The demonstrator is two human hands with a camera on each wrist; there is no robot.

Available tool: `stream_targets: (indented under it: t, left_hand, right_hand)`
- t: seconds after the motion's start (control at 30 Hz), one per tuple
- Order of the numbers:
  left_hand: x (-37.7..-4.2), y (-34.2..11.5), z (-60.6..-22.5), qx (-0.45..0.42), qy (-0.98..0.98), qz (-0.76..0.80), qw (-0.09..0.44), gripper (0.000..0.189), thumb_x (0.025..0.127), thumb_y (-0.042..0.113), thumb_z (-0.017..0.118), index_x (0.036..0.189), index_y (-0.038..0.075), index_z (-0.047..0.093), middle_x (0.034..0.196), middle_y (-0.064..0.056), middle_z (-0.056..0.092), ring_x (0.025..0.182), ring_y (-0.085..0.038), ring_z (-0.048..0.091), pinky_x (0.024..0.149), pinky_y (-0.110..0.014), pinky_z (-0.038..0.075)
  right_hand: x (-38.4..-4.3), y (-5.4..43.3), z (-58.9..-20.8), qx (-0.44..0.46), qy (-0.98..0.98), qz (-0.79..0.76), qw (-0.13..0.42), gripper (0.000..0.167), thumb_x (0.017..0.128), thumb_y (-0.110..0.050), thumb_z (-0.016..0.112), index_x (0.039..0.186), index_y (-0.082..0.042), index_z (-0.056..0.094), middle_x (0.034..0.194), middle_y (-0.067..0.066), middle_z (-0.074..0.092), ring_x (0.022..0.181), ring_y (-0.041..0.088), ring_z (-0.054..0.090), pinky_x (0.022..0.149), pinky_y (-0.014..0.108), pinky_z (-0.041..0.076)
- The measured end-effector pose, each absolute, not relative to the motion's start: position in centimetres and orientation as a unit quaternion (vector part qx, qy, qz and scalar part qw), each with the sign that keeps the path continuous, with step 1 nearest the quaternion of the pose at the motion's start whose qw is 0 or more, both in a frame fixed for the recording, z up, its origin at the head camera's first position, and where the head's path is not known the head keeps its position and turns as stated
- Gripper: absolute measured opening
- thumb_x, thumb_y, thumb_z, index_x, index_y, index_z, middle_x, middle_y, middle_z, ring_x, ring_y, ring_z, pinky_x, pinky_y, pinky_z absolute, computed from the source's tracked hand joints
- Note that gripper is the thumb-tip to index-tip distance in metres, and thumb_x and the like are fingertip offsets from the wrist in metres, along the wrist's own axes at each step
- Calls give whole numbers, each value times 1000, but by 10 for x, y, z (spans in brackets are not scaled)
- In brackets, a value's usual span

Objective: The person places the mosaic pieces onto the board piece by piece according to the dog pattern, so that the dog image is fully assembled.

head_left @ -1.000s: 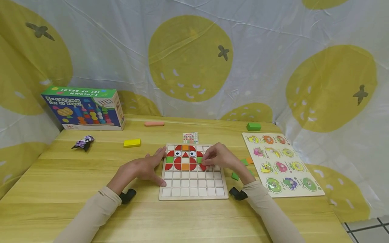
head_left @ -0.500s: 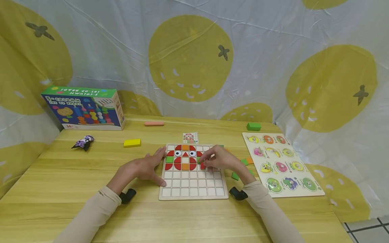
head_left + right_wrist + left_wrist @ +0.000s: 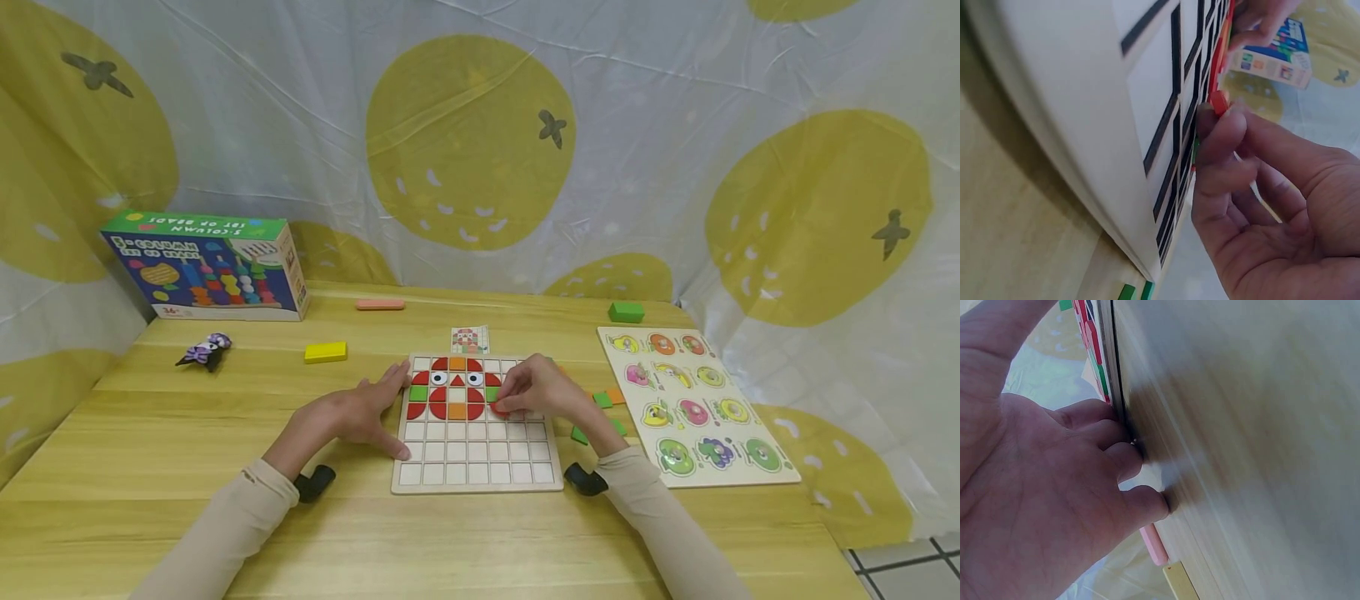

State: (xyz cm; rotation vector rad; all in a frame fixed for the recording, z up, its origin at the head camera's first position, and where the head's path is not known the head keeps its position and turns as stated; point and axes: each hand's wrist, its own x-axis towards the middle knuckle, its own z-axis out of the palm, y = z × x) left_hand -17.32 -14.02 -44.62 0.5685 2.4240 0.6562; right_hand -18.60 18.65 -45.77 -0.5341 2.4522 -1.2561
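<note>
A wooden grid board (image 3: 477, 452) lies on the table, its upper cells filled with red, orange, green and eye-printed tiles. My right hand (image 3: 542, 387) is over the board's right side; its thumb and fingers pinch a small red tile (image 3: 1219, 102), mostly covered by the fingers in the head view. Along the board's left edge rests my left hand (image 3: 358, 417), fingers spread, thumb low and fingertips by the upper corner. In the left wrist view the fingertips (image 3: 1154, 503) touch the tabletop beside the board. Just behind the board lies a small picture card (image 3: 470, 339).
Green and orange tiles (image 3: 603, 400) lie right of the board, near a fruit puzzle board (image 3: 693, 408). Around the back are a bead-set box (image 3: 210, 271), a yellow block (image 3: 326, 352), a pink stick (image 3: 380, 305), a green block (image 3: 626, 312) and a purple-black trinket (image 3: 206, 352).
The right hand's fingers shift slightly around the red tile, which turns and now sits lower at the cell right of the filled row. The left hand stays put.
</note>
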Motion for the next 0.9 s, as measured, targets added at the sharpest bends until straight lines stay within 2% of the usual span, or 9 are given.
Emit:
stream_targets:
  t: [0.2,0.33,0.6,0.9]
  left_hand:
    - [-173,-140,-447,212,903,249,281,139,84,47,93,172,4,-5,179,-25,3,154,-70,6,123,-80,13]
    - [-173,-140,-446,211,903,248,281,139,84,47,93,172,5,-5,179,-25,3,154,-71,7,122,-80,13]
    - [-173,-140,-447,210,904,244,281,139,84,49,93,173,5,-5,179,-25,3,154,-71,7,121,-82,14]
    - [-173,-141,-445,211,904,244,280,139,83,49,93,173,5,-5,179,-26,2,153,-71,7,122,-81,14]
  right_hand:
    - [-183,185,-457,-157,835,-490,195,6,94,1,82,89,5,80,75,16,77,63,26,76,61,37,65]
    - [-183,187,-456,-162,835,-491,190,5,92,3,82,93,6,79,77,17,78,65,28,77,63,40,66]
    - [-186,190,-457,-185,853,-456,171,6,88,6,85,93,5,81,81,12,79,66,22,75,65,35,66]
    - [-184,183,-457,-195,884,-404,132,13,81,0,94,88,-3,84,85,3,76,73,13,69,67,26,58]
